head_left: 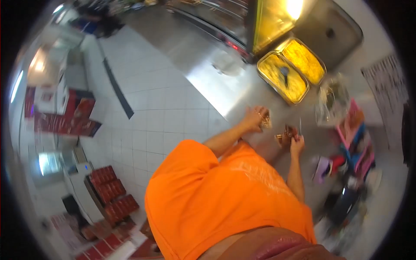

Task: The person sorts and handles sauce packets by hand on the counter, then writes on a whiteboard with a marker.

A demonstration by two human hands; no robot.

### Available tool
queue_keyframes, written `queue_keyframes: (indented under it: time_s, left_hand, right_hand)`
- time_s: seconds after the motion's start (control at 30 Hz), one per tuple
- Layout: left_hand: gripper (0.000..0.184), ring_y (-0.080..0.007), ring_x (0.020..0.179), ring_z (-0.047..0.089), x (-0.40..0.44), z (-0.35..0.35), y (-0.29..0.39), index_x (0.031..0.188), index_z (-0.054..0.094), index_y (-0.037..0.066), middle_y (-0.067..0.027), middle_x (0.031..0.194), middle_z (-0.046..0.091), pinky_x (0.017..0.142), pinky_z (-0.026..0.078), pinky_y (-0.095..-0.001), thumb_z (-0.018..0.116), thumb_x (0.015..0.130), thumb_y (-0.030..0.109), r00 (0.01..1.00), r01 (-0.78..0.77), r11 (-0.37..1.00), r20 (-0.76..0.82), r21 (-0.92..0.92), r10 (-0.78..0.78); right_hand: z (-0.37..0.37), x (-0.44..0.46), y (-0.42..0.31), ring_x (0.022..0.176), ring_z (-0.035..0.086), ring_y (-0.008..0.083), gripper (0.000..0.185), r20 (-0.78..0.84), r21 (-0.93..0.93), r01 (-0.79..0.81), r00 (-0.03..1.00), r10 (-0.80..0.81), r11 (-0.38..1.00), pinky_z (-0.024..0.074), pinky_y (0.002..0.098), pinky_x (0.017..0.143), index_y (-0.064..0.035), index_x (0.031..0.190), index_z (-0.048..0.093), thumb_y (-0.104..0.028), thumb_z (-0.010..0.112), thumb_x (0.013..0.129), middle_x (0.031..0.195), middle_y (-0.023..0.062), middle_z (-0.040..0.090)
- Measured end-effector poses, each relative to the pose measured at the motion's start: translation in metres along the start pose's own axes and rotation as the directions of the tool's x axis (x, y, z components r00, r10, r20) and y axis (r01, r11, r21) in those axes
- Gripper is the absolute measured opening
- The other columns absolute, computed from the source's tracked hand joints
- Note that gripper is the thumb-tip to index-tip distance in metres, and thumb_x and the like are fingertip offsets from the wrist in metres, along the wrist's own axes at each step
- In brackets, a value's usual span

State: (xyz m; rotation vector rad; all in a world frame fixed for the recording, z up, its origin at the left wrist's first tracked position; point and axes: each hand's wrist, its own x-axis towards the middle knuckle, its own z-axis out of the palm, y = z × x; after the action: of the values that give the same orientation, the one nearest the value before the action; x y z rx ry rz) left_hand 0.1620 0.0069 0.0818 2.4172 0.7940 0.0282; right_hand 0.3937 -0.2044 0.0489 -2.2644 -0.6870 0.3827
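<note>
My left hand (255, 119) is on the steel counter, its fingers curled around a small golden-brown patterned piece (266, 120) whose kind I cannot make out. To the right, my right hand (297, 144) is closed on what looks like a knife (300, 125), with its thin blade pointing away from me. Touching or just beside the right fingers lies a second piece, dark brown with lighter markings (284, 136). Whether the right hand also grips that piece is unclear.
Two metal trays of yellow food (291, 99) stand farther along the counter (271, 151), one with a dark-headed utensil (284, 73) in it. A lit glass case (251, 26) is behind. A clear plastic bag (331, 102) and colourful cloths (352, 128) sit at right. Tiled floor (151, 108) lies left.
</note>
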Motion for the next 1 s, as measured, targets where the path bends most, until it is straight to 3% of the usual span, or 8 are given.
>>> queue_keyframes:
  time_s: [0.23,0.3,0.4,0.5,0.6,0.73,0.83,1.0]
  left_hand:
    - [0.118,-0.0394,0.146,0.026,-0.017,-0.002,0.025,0.156,0.026,0.017,-0.0160,0.157,0.031,0.110,0.016,-0.0745,0.086,0.062,0.054,0.995,0.025,1.000,-0.100,0.003,-0.024]
    - [0.113,-0.0367,0.146,0.028,-0.010,0.002,0.036,0.155,0.028,0.018,-0.0142,0.156,0.032,0.110,0.018,-0.0737,0.086,0.064,0.052,0.975,-0.024,0.999,-0.221,-0.030,0.017]
    - [0.100,-0.0328,0.145,0.031,0.013,0.009,0.056,0.153,0.033,0.019,-0.0113,0.154,0.037,0.109,0.020,-0.0729,0.083,0.071,0.049,0.950,-0.300,0.930,-0.158,-0.212,0.270]
    - [0.086,-0.0282,0.140,0.039,0.007,-0.046,0.116,0.150,0.038,0.022,-0.0075,0.148,0.046,0.106,0.027,-0.0671,0.078,0.079,0.045,0.930,-0.350,0.923,0.055,-0.158,0.362]
    - [0.061,-0.0257,0.128,0.053,0.034,-0.007,0.119,0.139,0.056,0.021,-0.0048,0.131,0.062,0.102,0.033,-0.0587,0.074,0.085,0.041,0.929,-0.325,0.805,-0.008,-0.497,0.370]
    - [0.030,-0.0262,0.091,0.071,0.031,-0.022,0.147,0.106,0.077,0.013,-0.0090,0.097,0.075,0.094,0.044,-0.0451,0.069,0.089,0.035,0.948,-0.301,0.822,-0.056,-0.483,0.314]
    - [0.029,-0.0305,0.087,0.071,0.039,-0.002,0.155,0.109,0.076,0.010,-0.0144,0.100,0.074,0.083,0.053,-0.0401,0.067,0.089,0.031,0.935,-0.354,0.827,-0.154,-0.437,0.319]
    - [0.031,-0.0244,0.078,0.072,0.030,0.004,0.182,0.109,0.074,0.002,-0.0163,0.093,0.075,0.074,0.056,-0.0362,0.068,0.087,0.023,0.984,-0.170,0.685,-0.153,-0.708,0.087]
  right_hand:
    - [-0.018,0.005,0.028,0.074,0.068,0.0192,0.018,-0.041,0.020,-0.003,0.999,0.004,1.000,0.0547,0.0323,0.071,0.0037,0.096,0.070,-0.007,0.070,0.081,0.081,0.0101,0.071]
    - [-0.028,0.011,0.024,0.071,0.068,0.0186,0.022,0.048,0.214,-0.099,0.995,0.091,0.972,0.0549,0.0306,0.067,0.0046,0.103,0.070,-0.005,0.068,0.083,0.082,0.0103,0.072]
    - [-0.045,0.014,-0.001,0.068,0.067,0.0171,0.025,0.242,0.427,-0.162,0.968,0.060,0.890,0.0549,0.0287,0.062,0.0065,0.108,0.069,-0.003,0.064,0.085,0.082,0.0096,0.071]
    - [-0.079,0.000,-0.050,0.066,0.066,0.0161,0.025,0.353,0.542,-0.183,0.935,-0.024,0.820,0.0545,0.0295,0.059,0.0083,0.111,0.067,0.001,0.059,0.089,0.087,0.0104,0.070]
    - [-0.097,0.000,-0.064,0.069,0.065,0.0160,0.024,0.370,0.700,-0.252,0.928,-0.037,0.668,0.0523,0.0288,0.058,0.0082,0.114,0.065,0.002,0.059,0.091,0.094,0.0112,0.069]
    - [-0.119,0.000,-0.060,0.076,0.066,0.0158,0.022,0.378,0.766,-0.304,0.926,-0.014,0.566,0.0522,0.0288,0.060,0.0057,0.112,0.065,0.000,0.062,0.092,0.093,0.0084,0.068]
    - [-0.129,-0.007,-0.063,0.083,0.066,0.0147,0.022,0.226,0.671,-0.151,0.974,-0.006,0.726,0.0532,0.0287,0.066,0.0027,0.113,0.066,-0.002,0.064,0.092,0.095,0.0069,0.068]
    - [-0.152,-0.022,-0.057,0.096,0.066,0.0136,0.020,0.416,0.550,-0.196,0.907,-0.062,0.812,0.0529,0.0261,0.081,0.0025,0.108,0.069,-0.004,0.070,0.089,0.106,0.0108,0.070]
